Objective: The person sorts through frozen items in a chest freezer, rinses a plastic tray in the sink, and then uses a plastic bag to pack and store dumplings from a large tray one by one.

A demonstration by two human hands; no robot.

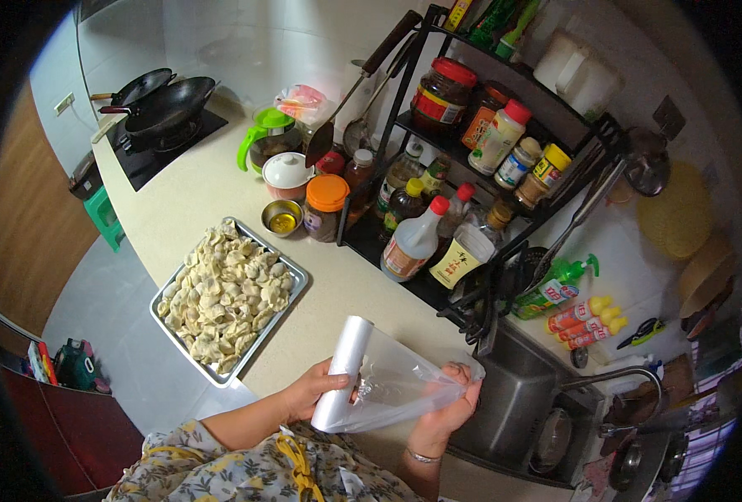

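My left hand (320,390) grips a roll of clear plastic bags (344,376) near its middle, thumb on top. A stretch of thin clear film (402,379) runs from the roll to my right hand (449,401), whose fingers close on its gathered end. A metal tray (298,276) heaped with folded dumplings (223,295) rests on the counter beyond my left hand, its near corner at the counter's edge.
The counter (157,213) carries a small metal bowl (282,218) of yellow liquid and an orange-lidded jar (325,207). A black rack (371,248) holds sauce bottles. A sink (502,401) lies right of my right hand; a wok (170,110) sits on the stove.
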